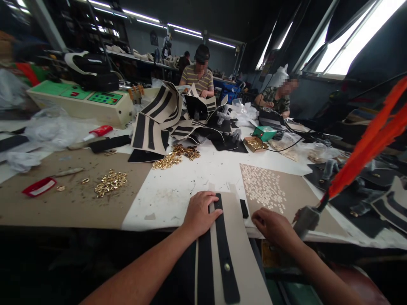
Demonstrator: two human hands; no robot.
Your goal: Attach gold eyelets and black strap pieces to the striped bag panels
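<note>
My left hand [200,212] lies on a beige panel with black strips [237,237], thumb and fingers pressing near its far end. The panel hangs over the table's front edge toward me, and a gold stud [227,267] shows on one black strip. My right hand [273,226] is closed just right of the panel, its fingertips curled near the table edge; what they hold, if anything, is too small to make out. Beside it rises a grey holder [307,220] with bright orange strips [359,156]. Small pale rings [263,186] cover a brown sheet [295,186] beyond my right hand.
Gold metal pieces [111,183] and a red tray [40,186] lie on the left. Striped panels [149,131] are heaped at mid-table, with more gold fittings [171,157] before them. A green-topped machine [79,99] stands back left. Two people [199,78] sit across.
</note>
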